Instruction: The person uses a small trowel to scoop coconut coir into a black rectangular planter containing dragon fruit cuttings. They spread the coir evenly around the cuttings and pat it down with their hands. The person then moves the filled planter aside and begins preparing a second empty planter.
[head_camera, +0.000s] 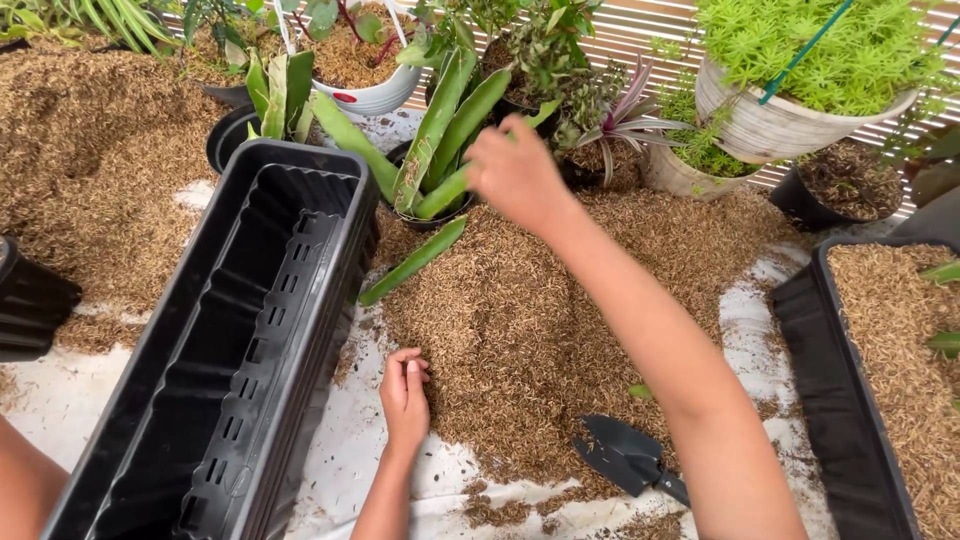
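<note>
Left of my fingers stands the empty black trough (215, 370), its long wall just beside my left hand (404, 396), tilted a little toward the husk. My left hand rests at the near edge of the husk pile (520, 320), fingers curled loosely together, holding nothing I can make out. Beyond them, my right hand (515, 172) reaches to the plant (440, 140) in its dark pot, fingers closed on a long green leaf; exactly how they pinch it I cannot tell, since the back of the hand hides them. If I tug hard, I think the leaf may snap or the pot may tip. Right of my forearm lies the trowel (625, 455), near enough to knock.
</note>
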